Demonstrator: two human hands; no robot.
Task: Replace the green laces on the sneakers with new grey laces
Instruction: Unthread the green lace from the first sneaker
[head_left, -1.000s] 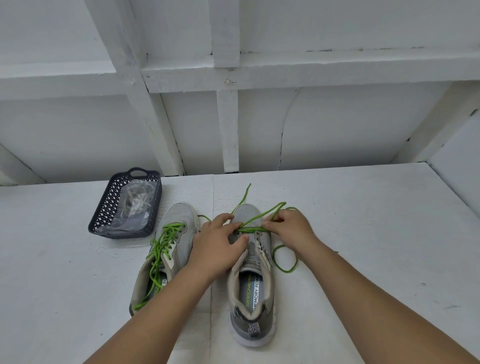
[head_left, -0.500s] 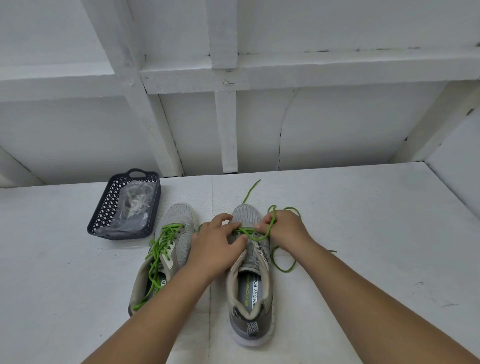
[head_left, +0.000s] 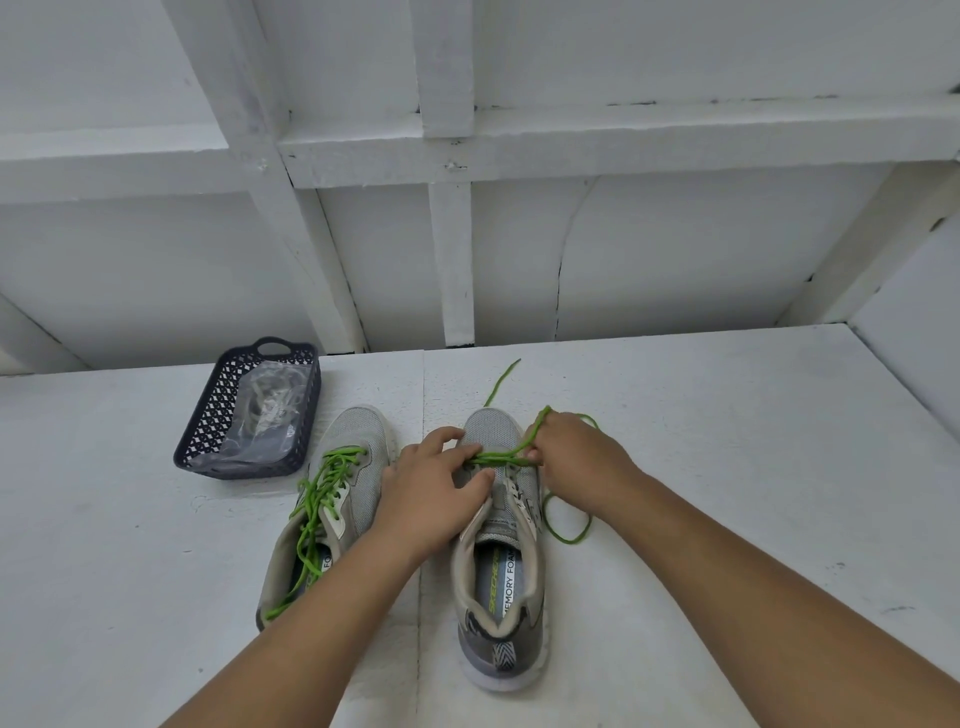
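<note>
Two grey sneakers stand side by side on the white table, toes pointing away. The left sneaker (head_left: 332, 499) still carries its green laces (head_left: 319, 499), loosened. On the right sneaker (head_left: 501, 566) only the lowest eyelets hold the green lace (head_left: 501, 457), whose loose ends trail over the toe and loop on the table at the right. My left hand (head_left: 428, 493) rests on that shoe's left side, fingers on the lace by the eyelets. My right hand (head_left: 569, 457) pinches the lace at the right eyelet. A clear bag of grey laces (head_left: 267, 410) lies in the basket.
A dark perforated basket (head_left: 208, 415) sits at the back left of the table (head_left: 727, 493). A white framed wall rises right behind the table, and a white side panel closes off the far right.
My right hand has pulled the green lace in closer to the right eyelets, and the raised loop has dropped. My left hand stays on the shoe.
</note>
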